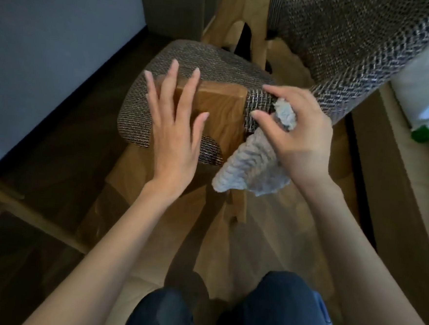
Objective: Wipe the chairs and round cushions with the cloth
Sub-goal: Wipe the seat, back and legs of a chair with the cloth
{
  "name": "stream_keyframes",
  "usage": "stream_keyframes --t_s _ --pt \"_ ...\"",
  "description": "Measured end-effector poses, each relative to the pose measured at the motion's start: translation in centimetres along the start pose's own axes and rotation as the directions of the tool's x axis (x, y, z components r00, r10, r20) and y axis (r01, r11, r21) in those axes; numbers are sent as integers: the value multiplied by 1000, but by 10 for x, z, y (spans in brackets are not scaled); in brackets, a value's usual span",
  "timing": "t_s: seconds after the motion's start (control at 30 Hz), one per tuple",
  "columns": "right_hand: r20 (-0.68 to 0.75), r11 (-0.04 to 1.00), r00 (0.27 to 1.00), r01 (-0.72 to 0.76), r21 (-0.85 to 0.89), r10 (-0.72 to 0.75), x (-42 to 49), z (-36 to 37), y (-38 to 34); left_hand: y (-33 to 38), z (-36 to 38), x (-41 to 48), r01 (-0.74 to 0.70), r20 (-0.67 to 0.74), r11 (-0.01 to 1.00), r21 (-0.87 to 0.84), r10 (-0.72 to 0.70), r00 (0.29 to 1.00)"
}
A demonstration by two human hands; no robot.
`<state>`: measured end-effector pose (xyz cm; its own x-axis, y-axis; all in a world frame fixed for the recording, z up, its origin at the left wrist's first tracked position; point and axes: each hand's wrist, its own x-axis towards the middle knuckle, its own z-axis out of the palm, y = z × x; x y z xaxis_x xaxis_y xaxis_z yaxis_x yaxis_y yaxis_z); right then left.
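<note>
Wood floor (pixel 274 237); mid-wipe on chair (pixel 215 61) back, R hand (pixel 299 135) pinching cloth (pixel 254 162), L hand (pixel 177 134) spread flat; rest prob. not done.

Bare forearms (pixel 117 231), long fingernails (pixel 175 64), dark blue trousers (pixel 282 309) at knees

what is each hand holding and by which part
The right hand grips the grey cloth by its bunched upper end; the rest hangs loose. The left hand holds nothing, fingers spread over the wooden chair frame.
</note>
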<state>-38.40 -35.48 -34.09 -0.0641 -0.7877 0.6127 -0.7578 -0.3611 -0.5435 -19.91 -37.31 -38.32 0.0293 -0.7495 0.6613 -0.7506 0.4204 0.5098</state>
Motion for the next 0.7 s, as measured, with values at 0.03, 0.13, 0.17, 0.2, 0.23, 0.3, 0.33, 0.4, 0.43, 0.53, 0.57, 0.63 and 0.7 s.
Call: stream_keyframes --t_s 0.03,0.13,0.17,0.2,0.23,0.3,0.33,0.4,0.43,0.53,0.57,0.63,0.7 --pt "-42 1000 999 22 3 -22 -6 6 1 -2 4 -7 -23 -4 1000 21 23 1000" --pt "-189 998 980 67 -7 -67 -30 24 -5 -10 12 -36 -103 64 994 -47 106 992" --pt "-245 997 967 73 6 -69 -40 29 -9 -13 13 -48 -141 107 985 -97 151 983" --pt "-293 998 955 64 29 -52 -50 34 -14 -17 12 -60 -170 147 975 -146 191 970" --pt "-321 997 947 43 62 -21 -61 40 -18 -20 10 -73 -186 178 966 -180 218 960" --pt "-276 992 960 -18 121 51 -80 50 -25 -25 4 -94 -165 216 967 -194 207 954" --pt "-192 985 977 -69 156 99 -86 54 -28 -25 0 -104 -129 235 973 -192 173 957" --pt "27 943 973 -227 242 228 -94 62 -31 -24 -8 -122 -39 318 971 -238 115 941" --pt "137 898 942 -335 285 307 -97 67 -31 -23 -11 -130 15 378 955 -295 102 920" --pt "455 608 757 -650 456 469 -101 75 -35 -25 -10 -150 157 484 883 -442 88 870" --pt "553 462 698 -716 523 455 -103 76 -36 -28 -9 -154 189 493 867 -462 74 867" --pt "656 250 646 -760 600 390 -106 77 -37 -35 -10 -160 253 479 832 -494 18 878" --pt "644 266 641 -764 588 416 -107 77 -38 -42 -17 -159 347 467 763 -546 -67 881"
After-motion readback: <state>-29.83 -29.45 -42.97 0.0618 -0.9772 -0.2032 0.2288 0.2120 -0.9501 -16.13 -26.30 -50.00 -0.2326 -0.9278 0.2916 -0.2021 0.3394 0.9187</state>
